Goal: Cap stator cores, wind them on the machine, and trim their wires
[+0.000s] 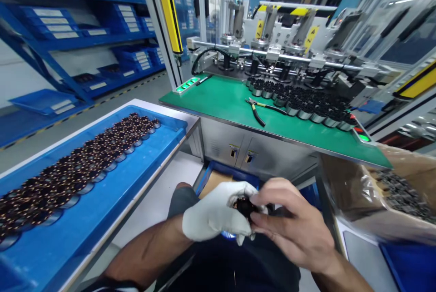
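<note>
In the lower middle of the head view, my left hand (218,215), in a white glove, is wrapped round a small motor stator (243,206) with a dark top and copper-coloured wire. My bare right hand (293,219) closes in from the right, with thumb and fingertips pinched on the stator's dark side. Both hands are held over my lap. Fingers cover most of the stator, so its lower part is hidden. Whether the right fingertips also hold some small part cannot be made out.
Wound stators (102,146) fill a blue tray (150,155) on the left. On the green bench (218,96) lie cutting pliers (257,112) beside rows of black-topped stators (303,99), before a machine (282,51). A lined carton (354,183) of grey parts stands right; blue shelves (78,42) stand far left.
</note>
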Tool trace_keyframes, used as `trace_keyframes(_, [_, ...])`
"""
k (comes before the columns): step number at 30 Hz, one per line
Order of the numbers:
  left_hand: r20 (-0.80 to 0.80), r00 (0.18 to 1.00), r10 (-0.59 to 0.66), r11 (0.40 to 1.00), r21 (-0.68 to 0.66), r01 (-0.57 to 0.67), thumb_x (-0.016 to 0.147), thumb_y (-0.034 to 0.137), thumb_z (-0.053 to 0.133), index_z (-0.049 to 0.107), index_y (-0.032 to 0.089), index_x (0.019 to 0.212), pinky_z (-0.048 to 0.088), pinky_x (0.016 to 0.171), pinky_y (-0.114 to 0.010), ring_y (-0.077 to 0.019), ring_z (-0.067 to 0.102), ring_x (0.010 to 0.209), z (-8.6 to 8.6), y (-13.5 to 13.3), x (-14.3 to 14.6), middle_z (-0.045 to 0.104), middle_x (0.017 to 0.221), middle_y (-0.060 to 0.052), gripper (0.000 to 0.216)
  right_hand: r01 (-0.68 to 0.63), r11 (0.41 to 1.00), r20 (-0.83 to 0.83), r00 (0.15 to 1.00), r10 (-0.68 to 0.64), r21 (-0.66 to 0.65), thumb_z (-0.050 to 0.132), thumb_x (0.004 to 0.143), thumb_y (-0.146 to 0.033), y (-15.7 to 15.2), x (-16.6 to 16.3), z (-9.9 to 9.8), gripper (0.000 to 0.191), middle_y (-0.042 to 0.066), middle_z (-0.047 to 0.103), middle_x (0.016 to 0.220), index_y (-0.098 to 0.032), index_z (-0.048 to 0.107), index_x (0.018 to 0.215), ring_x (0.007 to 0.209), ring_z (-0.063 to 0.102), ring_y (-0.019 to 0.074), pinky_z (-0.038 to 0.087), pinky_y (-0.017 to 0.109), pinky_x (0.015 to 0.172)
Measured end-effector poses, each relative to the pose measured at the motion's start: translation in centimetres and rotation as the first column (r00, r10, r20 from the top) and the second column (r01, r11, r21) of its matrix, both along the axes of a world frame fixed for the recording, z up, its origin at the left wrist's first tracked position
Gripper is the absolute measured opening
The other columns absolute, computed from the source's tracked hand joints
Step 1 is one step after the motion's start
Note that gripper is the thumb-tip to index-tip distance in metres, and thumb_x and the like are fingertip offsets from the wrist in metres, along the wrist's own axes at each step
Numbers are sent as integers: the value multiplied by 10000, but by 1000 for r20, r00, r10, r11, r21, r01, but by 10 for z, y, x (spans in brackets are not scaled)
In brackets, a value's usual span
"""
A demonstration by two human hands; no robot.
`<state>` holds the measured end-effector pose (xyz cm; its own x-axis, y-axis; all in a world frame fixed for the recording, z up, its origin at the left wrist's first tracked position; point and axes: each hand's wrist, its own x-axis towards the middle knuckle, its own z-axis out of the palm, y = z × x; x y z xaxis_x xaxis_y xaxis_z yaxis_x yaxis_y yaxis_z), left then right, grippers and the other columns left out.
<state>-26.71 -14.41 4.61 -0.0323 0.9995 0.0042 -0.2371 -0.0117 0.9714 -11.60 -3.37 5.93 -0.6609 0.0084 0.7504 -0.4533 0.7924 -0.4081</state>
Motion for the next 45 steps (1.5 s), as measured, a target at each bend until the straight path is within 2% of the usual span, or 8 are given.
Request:
trace_keyframes(7, [-278, 852, 444, 878, 324, -352, 645, 35, 662, 635, 229, 959, 516, 949, -285, -176, 660, 997, 9, -10, 15, 697, 1041, -9, 371, 436, 875, -273, 886, -375, 212, 714, 786, -3, -23, 12, -15, 198, 101, 687, 859, -46, 703, 979, 814, 642, 197, 515, 359, 667])
trace_keyframes(13, [-419, 620, 664, 716, 595, -365, 671, 51, 700, 564, 272, 1104, 512, 952, -247, -164, 647, 1017, -2, -9, 17, 668, 1117, 7, 505, 492, 850, -256, 860, -441, 188, 698, 752, 30, -29, 7, -11, 275, 92, 673, 828, -80, 682, 1004, 738, 656, 183, 542, 335, 639])
trace_keyframes(18, [-344, 694, 632, 726, 576, -375, 682, 54, 732, 560, 316, 1142, 476, 986, -270, -169, 617, 1070, -13, -8, 20, 647, 1167, 15, 557, 441, 889, -157, 876, -456, -119, 580, 826, 8, -36, -6, -15, 212, 43, 632, 781, -155, 628, 952, 693, 614, 132, 536, 261, 588])
trace_keyframes(24, [-148, 911, 386, 914, 196, -355, 797, 429, 722, 574, 206, 1230, 515, 868, -293, -194, 650, 980, -16, -7, -5, 680, 1145, -75, 509, 375, 883, -140, 894, -425, -283, 517, 818, 26, -31, -13, -22, 216, 22, 591, 755, -164, 585, 893, 686, 586, 118, 515, 235, 589])
trace_keyframes(30, [-37, 978, -205, 968, -158, 197, 926, 638, 401, 634, 107, 864, 371, 429, -211, -91, 517, 442, -13, -10, -31, 676, 662, -63, 584, 375, 914, -126, 910, -395, -154, 552, 830, 11, -23, -9, -19, 209, 28, 613, 752, -168, 591, 930, 691, 604, 129, 522, 236, 581])
trace_keyframes(35, [212, 977, -3, 1000, 8, 1, 806, 320, 743, 484, 232, 1272, 431, 495, -176, -87, 609, 575, -15, -10, -18, 669, 880, -11, 540, 484, 855, -83, 859, -505, -185, 560, 863, -20, -24, -13, -17, 157, 21, 602, 727, -170, 607, 861, 660, 583, 123, 492, 236, 570])
trace_keyframes(40, [442, 893, 78, 966, 186, -176, 693, 73, 775, 598, 188, 832, 528, 853, -289, -177, 670, 986, -7, -9, -12, 660, 1073, -22, 253, 437, 855, -61, 880, -470, -280, 539, 872, -27, -19, -14, -12, 165, 22, 582, 704, -166, 598, 805, 656, 570, 128, 490, 249, 572])
trace_keyframes(45, [478, 871, 114, 976, 112, -189, 831, 365, 696, 652, 198, 994, 502, 922, -329, -217, 649, 1067, -6, -1, -19, 684, 1098, -59, 237, 294, 951, -125, 945, -304, -92, 547, 827, 8, -9, -5, -2, 214, 30, 625, 724, -172, 598, 932, 680, 610, 140, 524, 248, 572])
